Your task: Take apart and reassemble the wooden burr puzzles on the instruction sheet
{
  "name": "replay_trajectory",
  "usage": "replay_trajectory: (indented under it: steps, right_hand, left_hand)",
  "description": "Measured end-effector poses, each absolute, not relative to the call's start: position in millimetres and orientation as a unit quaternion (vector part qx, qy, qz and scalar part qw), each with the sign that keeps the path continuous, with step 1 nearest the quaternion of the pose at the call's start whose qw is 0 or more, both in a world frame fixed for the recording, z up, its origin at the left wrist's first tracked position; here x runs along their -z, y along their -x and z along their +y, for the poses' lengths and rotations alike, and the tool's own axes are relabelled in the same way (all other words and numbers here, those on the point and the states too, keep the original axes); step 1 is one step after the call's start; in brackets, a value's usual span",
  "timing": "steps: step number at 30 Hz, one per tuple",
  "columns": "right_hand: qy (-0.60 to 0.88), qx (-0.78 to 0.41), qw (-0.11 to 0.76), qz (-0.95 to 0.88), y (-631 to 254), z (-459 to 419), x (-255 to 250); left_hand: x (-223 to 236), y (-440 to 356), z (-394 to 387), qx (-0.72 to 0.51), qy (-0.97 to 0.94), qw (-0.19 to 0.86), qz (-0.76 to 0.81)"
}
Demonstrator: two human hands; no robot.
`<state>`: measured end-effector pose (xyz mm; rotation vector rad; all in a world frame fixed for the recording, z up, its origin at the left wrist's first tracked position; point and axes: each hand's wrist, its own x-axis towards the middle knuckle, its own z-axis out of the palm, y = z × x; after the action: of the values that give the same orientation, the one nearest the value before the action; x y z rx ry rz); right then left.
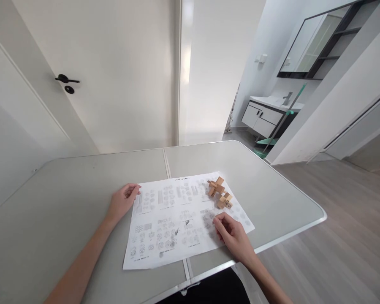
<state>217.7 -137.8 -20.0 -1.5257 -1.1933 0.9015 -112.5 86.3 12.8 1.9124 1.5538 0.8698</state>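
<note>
Pinching, by the look of things, the far left corner of a big white sheet of paper (177, 215) between the thumb and fingers of the left hand (123, 202). Curling the fingers of the right hand (232, 236) loosely over the near right part of the paper; hiding the inside of that hand, so not telling for sure about a grip on anything there. Lying almost flat, with the paper spreading across a smooth gray table (76, 181) and over the thin strip (166, 162) in its middle. Sitting on the right side of the paper, just past the right hand: a far block (216, 185), spiky like a star with sticks crossing, and a near block (224, 201), chunkier, with dark marks too small for reading. Mixing light and darker brown wood in both, with flat sides and square corners. Guessing the paper to be very light, floppy and easy to crease or tear, so best being lifted softly by two corners. Guessing the blocks to be light, hard and not slippery, but maybe coming apart under a rough squeeze; best being held around the thick middle, not by one poking end. Showing round gray pictures and tiny print all over the dull paper. Shining a little along the table's smooth edge (291, 235).
</note>
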Motion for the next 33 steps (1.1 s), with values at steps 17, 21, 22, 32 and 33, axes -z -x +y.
replay_trajectory:
  steps: [17,21,22,32,33]
  right_hand:
    - [0.63,-0.358,0.477,-0.497,-218.0,-136.6,19.1]
    - [0.628,-0.357,0.48,-0.498,-217.5,-137.1,18.9]
    - [0.627,-0.357,0.481,-0.498,-217.4,-137.2,18.9]
    - [0.634,-0.354,0.474,-0.498,-217.7,-136.3,18.0]
    - [0.634,-0.353,0.476,-0.498,-217.6,-136.2,18.0]
  left_hand:
    - [-9.5,113.3,88.2,-0.307,-0.717,0.25,0.574]
    - [-9.5,113.7,87.9,-0.306,-0.721,0.247,0.57]
    - [-9.5,113.9,87.7,-0.303,-0.723,0.246,0.57]
    - [-9.5,113.4,87.2,-0.3,-0.733,0.229,0.565]
    - [-9.8,113.4,87.0,-0.298,-0.733,0.229,0.567]
